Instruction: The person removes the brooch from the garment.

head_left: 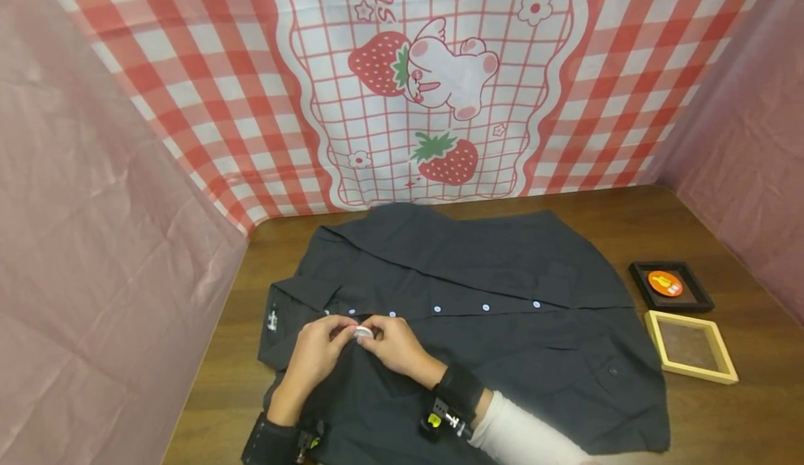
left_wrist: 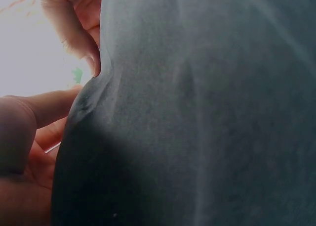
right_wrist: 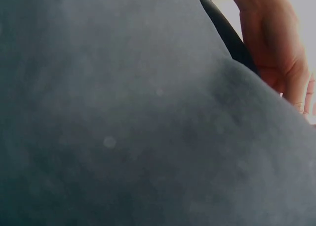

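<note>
While head view shows left hand [head_left: 318,351] and right hand [head_left: 397,345] pinching a white disc [head_left: 363,332] over the shirt [head_left: 509,357], toward the tabletop's [head_left: 216,385] left edge, we judge a loose pinch could drop it. Left wrist: bunched shirt might snag; right wrist: grip hidden.

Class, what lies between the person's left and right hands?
A small, round white object, held by left hand and right hand over the dark cloth shirt; the head view shows it.
</note>
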Motion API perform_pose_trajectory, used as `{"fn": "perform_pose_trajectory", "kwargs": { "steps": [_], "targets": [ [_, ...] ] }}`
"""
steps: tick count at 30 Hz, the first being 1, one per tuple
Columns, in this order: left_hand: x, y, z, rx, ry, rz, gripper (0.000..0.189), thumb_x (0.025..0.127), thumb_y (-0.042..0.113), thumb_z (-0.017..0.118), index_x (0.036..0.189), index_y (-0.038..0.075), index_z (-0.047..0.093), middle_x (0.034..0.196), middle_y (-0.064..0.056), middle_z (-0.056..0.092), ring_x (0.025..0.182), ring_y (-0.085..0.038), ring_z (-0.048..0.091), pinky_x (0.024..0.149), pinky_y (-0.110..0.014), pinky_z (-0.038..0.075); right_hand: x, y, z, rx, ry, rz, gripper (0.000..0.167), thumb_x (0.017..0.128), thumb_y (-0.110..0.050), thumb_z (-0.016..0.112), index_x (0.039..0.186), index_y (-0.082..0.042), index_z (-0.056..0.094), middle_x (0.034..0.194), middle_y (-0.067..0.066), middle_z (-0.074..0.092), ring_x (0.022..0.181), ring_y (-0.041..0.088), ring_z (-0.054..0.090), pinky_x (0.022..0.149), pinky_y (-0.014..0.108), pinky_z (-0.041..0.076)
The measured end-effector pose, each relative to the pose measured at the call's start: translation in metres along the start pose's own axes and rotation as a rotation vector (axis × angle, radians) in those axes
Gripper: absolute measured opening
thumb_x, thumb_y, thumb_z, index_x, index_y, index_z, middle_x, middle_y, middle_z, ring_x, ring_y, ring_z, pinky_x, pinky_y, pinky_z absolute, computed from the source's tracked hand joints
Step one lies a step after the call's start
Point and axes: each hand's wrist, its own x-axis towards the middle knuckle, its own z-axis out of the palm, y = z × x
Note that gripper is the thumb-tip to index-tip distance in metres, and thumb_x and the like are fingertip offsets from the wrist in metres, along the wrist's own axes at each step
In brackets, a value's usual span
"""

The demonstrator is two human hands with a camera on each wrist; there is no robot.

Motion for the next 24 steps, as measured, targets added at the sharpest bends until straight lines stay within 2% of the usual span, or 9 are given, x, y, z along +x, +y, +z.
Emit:
{"fn": "perform_pose_trajectory", "kwargs": {
  "steps": [9,14,20,24],
  "targets": [
    [-0.0028,-0.0017,0.0002,-0.064,-0.051,-0.028,0.008,0.086,0.012,0.072,0.094,0.011,0.076,0.089,-0.001,0.075,0.079,-0.012,0.068,0.069,-0.027,0.053,-0.0015,0.0007,0.0008,0.001,0.014,-0.004,0.008,0.086,-0.012,0.071,0.087,-0.005,0.071,0.066,0.001,0.064,0.055,-0.004,0.045,0.051,0.015,0.039],
    [-0.0033,-0.0038,-0.0003,-0.052,-0.088,-0.031,0.01,0.087,0.013,0.071,0.096,0.011,0.076,0.093,-0.002,0.075,0.082,-0.014,0.068,0.071,-0.03,0.054,-0.0014,0.0006,0.0005,-0.014,0.017,-0.016,0.007,0.085,-0.012,0.071,0.085,-0.006,0.072,0.065,0.0,0.063,0.055,-0.004,0.044,0.051,0.016,0.039],
    [-0.0038,-0.0018,0.0015,-0.019,-0.08,-0.018,0.009,0.088,0.013,0.07,0.094,0.01,0.076,0.092,-0.003,0.075,0.084,-0.017,0.07,0.073,-0.036,0.054,-0.0021,-0.0003,0.0013,-0.101,0.035,-0.06,0.004,0.084,-0.011,0.069,0.083,-0.008,0.072,0.066,-0.001,0.062,0.057,-0.001,0.042,0.053,0.015,0.036],
    [-0.0044,-0.0017,0.0018,-0.02,-0.082,-0.031,0.009,0.088,0.012,0.07,0.095,0.011,0.076,0.091,-0.002,0.075,0.082,-0.016,0.069,0.072,-0.035,0.054,-0.0025,0.0003,0.0019,-0.084,0.03,-0.05,0.005,0.084,-0.013,0.069,0.085,-0.009,0.072,0.068,-0.001,0.061,0.058,-0.002,0.042,0.054,0.014,0.036]
  ]
}}
